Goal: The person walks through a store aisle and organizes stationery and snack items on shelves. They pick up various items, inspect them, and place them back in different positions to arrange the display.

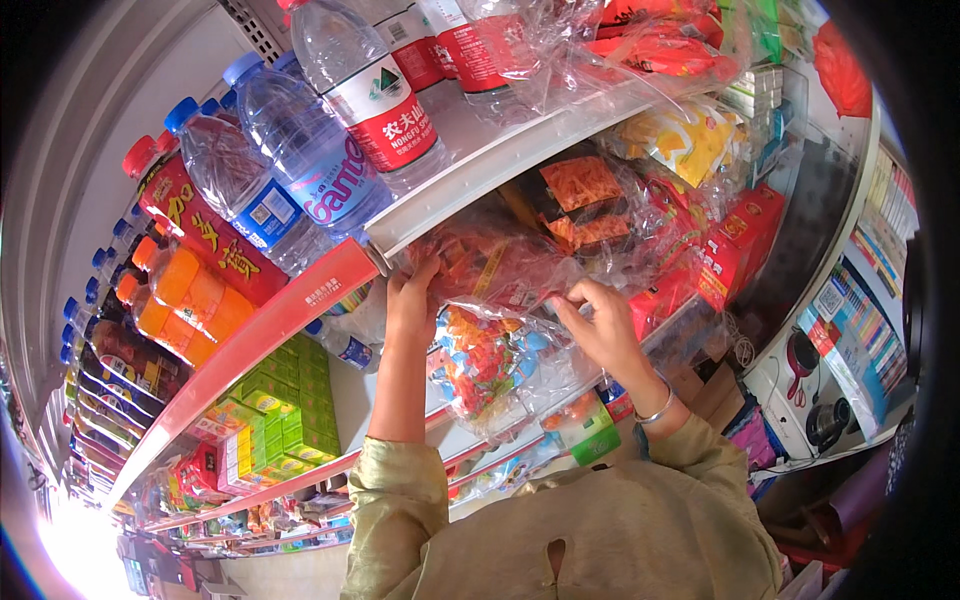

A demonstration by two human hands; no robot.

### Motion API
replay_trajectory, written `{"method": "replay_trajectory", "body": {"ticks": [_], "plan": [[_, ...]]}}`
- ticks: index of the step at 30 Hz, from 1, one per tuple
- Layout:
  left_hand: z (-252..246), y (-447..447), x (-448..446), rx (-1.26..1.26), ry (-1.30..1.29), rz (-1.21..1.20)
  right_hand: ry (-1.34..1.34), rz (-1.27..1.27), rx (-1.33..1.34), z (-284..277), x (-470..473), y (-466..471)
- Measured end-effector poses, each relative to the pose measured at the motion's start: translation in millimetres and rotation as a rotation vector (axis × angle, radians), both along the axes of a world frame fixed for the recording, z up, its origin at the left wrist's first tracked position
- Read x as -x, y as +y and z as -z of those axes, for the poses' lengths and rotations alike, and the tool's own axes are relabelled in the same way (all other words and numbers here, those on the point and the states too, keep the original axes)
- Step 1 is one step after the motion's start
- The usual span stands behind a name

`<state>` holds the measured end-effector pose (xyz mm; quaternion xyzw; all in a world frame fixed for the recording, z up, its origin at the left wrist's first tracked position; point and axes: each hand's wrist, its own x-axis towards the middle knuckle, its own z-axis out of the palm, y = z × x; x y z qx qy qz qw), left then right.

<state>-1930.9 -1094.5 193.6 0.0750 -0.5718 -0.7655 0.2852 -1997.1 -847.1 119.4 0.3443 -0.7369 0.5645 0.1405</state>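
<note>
A clear plastic bag [480,262] with red and orange packets inside lies on the shelf below the top one. My left hand [411,300] grips its left end, the fingertips partly hidden by the film. At the bag's right side my right hand [604,322] pinches the loose film edge between thumb and forefinger. Just below hangs another clear bag of small colourful wrapped pieces [487,352]. Behind the bag sit black packets with orange pictures [581,187]. Red cartons [739,247] stand to the right, partly under clear film.
The upper shelf's metal edge [510,165] runs just above my hands. Large water bottles [382,112] and orange drink bottles [199,307] stand on it. Green drink cartons [289,412] are stacked lower left. At right are boxes with pictured cookware [802,360] and a coiled cable [741,341].
</note>
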Motion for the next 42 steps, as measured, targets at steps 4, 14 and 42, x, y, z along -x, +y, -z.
{"method": "replay_trajectory", "body": {"ticks": [4,14,42], "plan": [[-6,-1,0,0.03,-0.032,0.046,0.427,0.151,-0.104,-25,-11,-8],[37,43,-18,0.816,0.046,-0.006,-0.379,0.132,0.115,-15,59,-57],[82,15,-79,1.445,-0.255,-0.395,0.203,-0.103,-0.62,-11,-42,-66]]}}
